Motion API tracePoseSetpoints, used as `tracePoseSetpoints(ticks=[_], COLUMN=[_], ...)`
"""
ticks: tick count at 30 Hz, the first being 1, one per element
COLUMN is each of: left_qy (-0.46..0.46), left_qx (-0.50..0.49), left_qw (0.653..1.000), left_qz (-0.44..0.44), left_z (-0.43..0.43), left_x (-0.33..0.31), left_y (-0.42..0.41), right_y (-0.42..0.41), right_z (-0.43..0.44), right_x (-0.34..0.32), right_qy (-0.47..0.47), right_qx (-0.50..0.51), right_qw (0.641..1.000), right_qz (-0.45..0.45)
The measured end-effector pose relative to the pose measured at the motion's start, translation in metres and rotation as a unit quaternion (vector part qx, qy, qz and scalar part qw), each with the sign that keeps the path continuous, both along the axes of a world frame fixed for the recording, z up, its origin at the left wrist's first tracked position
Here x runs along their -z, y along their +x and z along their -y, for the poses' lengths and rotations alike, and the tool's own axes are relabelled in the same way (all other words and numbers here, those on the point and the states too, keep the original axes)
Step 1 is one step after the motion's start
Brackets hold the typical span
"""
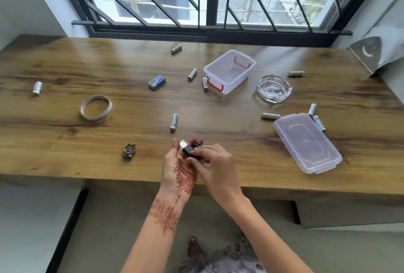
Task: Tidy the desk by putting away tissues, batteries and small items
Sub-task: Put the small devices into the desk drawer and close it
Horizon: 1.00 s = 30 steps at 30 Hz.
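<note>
**Inspector:** Where the near edge of the wooden desk (65, 141) crosses lower centre of the head view, both hands meet. State their condition.

**Assistant:** Left hand (178, 168), palm up with henna patterning, is cupped under a small black object with a clear end (188, 149). Right hand (215, 167) has its fingers closed on the same object from above. What the object is cannot be told.

**Inspector:** Containers?

**Assistant:** Clear open box with red latches (229, 71), upper centre, nothing visible inside. Its flat clear lid (306, 142) lies apart at right. Glass ashtray (273, 89) sits between them.

**Inspector:** Batteries?

**Assistant:** All loose on the desk. One far left (37, 88); one near the window (176, 49); two just left of the box (192, 74), (204, 84); one centre, above the hands (173, 122); one right of the ashtray (295, 73); one left of the lid (270, 116); two at the lid's far edge (312, 109), (319, 123), the second touching it.

**Inspector:** Other items?

**Assistant:** Small blue packet (157, 82) at centre; tape ring (95, 107) at left; small brown figurine (129, 150) lower left of centre.
</note>
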State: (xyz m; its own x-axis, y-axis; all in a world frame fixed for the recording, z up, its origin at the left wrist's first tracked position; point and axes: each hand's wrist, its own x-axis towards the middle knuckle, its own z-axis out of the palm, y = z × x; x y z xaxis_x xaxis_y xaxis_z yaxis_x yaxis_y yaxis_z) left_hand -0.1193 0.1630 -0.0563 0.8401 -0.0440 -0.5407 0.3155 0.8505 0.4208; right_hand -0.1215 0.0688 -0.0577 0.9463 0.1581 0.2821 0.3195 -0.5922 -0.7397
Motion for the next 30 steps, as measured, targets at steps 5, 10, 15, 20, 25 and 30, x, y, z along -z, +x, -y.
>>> tracePoseSetpoints(ticks=[5, 10, 15, 20, 25, 30], left_qy=[0.010, 0.020, 0.026, 0.006, 0.016, 0.019], left_qx=[0.017, 0.006, -0.005, -0.033, -0.026, -0.029], left_qw=[1.000, 1.000, 1.000, 0.999, 0.998, 0.998], left_qz=[0.009, 0.011, -0.006, -0.027, -0.058, -0.061], left_z=[0.003, 0.013, 0.022, 0.034, 0.039, 0.044], left_x=[0.005, 0.004, 0.009, 0.014, 0.017, 0.020], left_y=[-0.007, -0.020, -0.044, -0.080, -0.106, -0.128], right_y=[-0.011, -0.039, -0.067, -0.087, -0.062, -0.046], right_z=[0.012, 0.040, 0.076, 0.106, 0.119, 0.133], right_x=[0.001, 0.008, 0.045, 0.094, 0.117, 0.141], right_qy=[0.056, 0.249, 0.501, 0.633, 0.688, 0.745], right_qx=[0.056, 0.179, 0.315, 0.345, 0.361, 0.350], right_qw=[0.996, 0.935, 0.687, 0.480, 0.439, 0.409], right_qz=[-0.038, -0.177, -0.421, -0.500, -0.451, -0.394])
